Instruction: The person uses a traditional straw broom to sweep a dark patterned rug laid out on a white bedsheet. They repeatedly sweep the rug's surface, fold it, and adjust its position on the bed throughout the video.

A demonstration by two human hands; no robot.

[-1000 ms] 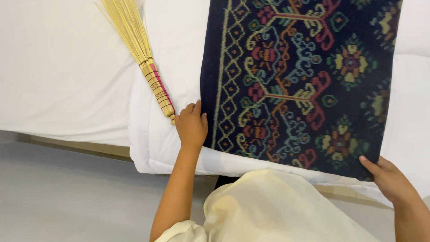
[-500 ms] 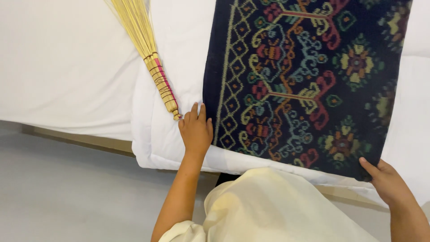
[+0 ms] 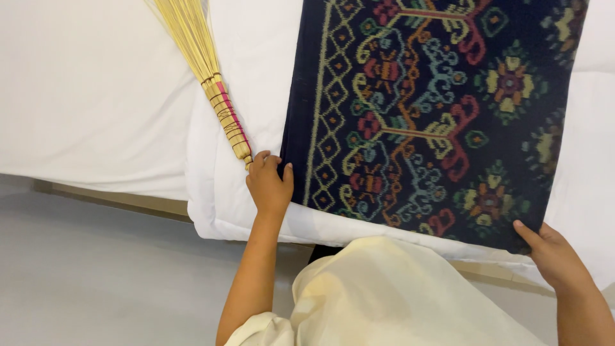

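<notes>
My garment: pale cream cloth [image 3: 384,295] lies nearest, low in view, between my arms and below the near edge of the woven cloth.
Right hand: my right hand [image 3: 556,256] sits at the near right corner of the woven cloth, thumb on top of the corner; whether this grip is pinched shut underneath I cannot tell.
Left hand: my left hand [image 3: 269,182] rests at the near left edge of the woven cloth, fingers curled loosely and fingertips touching its border, this grip lying on it rather than closed around it.
Woven cloth: the dark navy patterned cloth [image 3: 435,115] lies flat on the white bed, its long axis running away from me and out past the top of view, near edge by the bed's edge.
Broom: a straw hand broom [image 3: 205,70] lies just left of the woven cloth, bound handle end pointing toward my left hand, bristles pointing away and leftward.
Bed: the white bedding [image 3: 96,96] spreads left of the woven cloth.
Floor: grey floor [image 3: 96,275] lies left of my arm.
</notes>
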